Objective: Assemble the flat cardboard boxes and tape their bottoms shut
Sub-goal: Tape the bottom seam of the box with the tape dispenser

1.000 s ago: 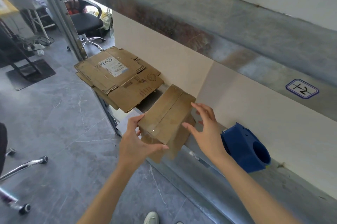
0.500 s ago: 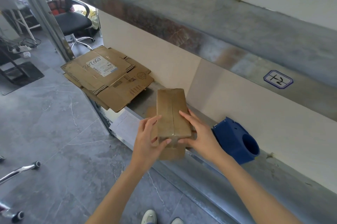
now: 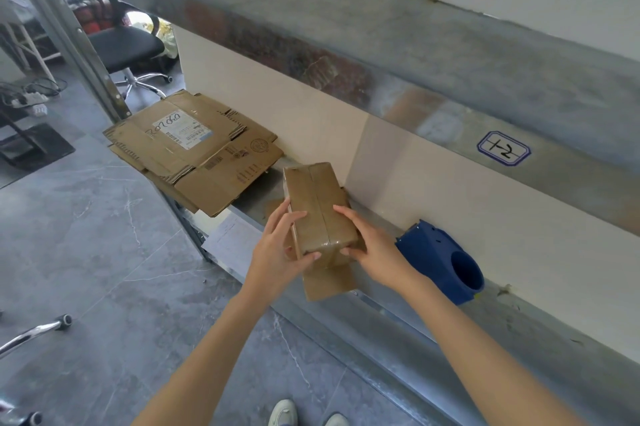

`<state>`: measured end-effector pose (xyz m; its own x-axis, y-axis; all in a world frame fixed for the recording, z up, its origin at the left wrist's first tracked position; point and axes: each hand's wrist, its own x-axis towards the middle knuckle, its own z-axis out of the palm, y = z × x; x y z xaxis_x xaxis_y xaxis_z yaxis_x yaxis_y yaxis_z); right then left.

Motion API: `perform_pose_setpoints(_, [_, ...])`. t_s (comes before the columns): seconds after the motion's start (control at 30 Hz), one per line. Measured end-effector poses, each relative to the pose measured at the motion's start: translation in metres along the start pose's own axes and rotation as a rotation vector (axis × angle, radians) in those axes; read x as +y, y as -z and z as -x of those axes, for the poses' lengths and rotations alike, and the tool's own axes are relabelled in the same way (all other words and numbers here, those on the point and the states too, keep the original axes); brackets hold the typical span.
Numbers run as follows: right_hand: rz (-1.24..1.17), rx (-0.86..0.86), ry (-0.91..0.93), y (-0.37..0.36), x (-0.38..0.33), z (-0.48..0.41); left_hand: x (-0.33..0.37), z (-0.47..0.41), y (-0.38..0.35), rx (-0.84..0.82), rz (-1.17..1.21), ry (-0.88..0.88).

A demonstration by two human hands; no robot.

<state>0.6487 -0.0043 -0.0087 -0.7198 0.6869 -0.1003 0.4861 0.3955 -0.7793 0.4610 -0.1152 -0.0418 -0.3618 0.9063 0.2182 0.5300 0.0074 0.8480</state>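
A small brown cardboard box [image 3: 318, 207] stands on the metal shelf [image 3: 398, 321] with its taped bottom facing up; clear tape runs along the centre seam. My left hand [image 3: 280, 249] holds its left side, thumb on the near top edge. My right hand [image 3: 372, 247] holds its right side, thumb at the near corner. A loose flap [image 3: 329, 282] hangs below the box over the shelf edge. A stack of flat cardboard boxes [image 3: 194, 148] with a white label lies on the shelf to the left, overhanging the edge.
A blue tape dispenser [image 3: 441, 263] sits on the shelf just right of my right hand. An upper shelf beam [image 3: 381, 55] runs overhead. A black office chair [image 3: 128, 48] stands at the far left, chrome chair legs [image 3: 34, 332] near the floor.
The box turned from a tilt to lie lengthwise away from me and settled against the shelf. Both hands closed in on its sides.
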Motion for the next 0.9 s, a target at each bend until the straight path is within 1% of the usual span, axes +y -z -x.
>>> perform_pose_setpoints(0.13, [-0.005,-0.048,0.034,0.005,0.003,0.0,0.004,0.001,0.006,-0.019,-0.03,-0.041])
perform_pose_setpoints(0.2, [-0.038,-0.022,0.057,0.006,0.006,0.007,0.005,0.003,0.01,-0.029,-0.021,-0.08])
perform_pose_setpoints(0.3, [0.0,0.101,0.055,0.012,0.014,0.021,0.005,0.006,0.016,-0.045,0.013,-0.08])
perform_pose_setpoints(0.43, [0.088,0.297,0.014,0.028,0.028,0.043,0.0,0.007,0.02,-0.021,-0.008,-0.103])
perform_pose_setpoints(0.53, [0.223,0.412,-0.039,0.04,0.039,0.058,-0.002,0.008,0.022,-0.003,-0.021,-0.115])
perform_pose_setpoints(0.6, [0.298,0.455,-0.093,0.047,0.047,0.068,-0.002,0.009,0.024,0.005,-0.034,-0.131])
perform_pose_setpoints(0.73, [0.401,0.447,-0.251,0.053,0.061,0.09,-0.003,0.01,0.027,0.0,-0.06,-0.131])
perform_pose_setpoints(0.9, [0.413,0.326,-0.324,0.052,0.078,0.107,-0.005,0.013,0.03,0.002,-0.105,-0.108])
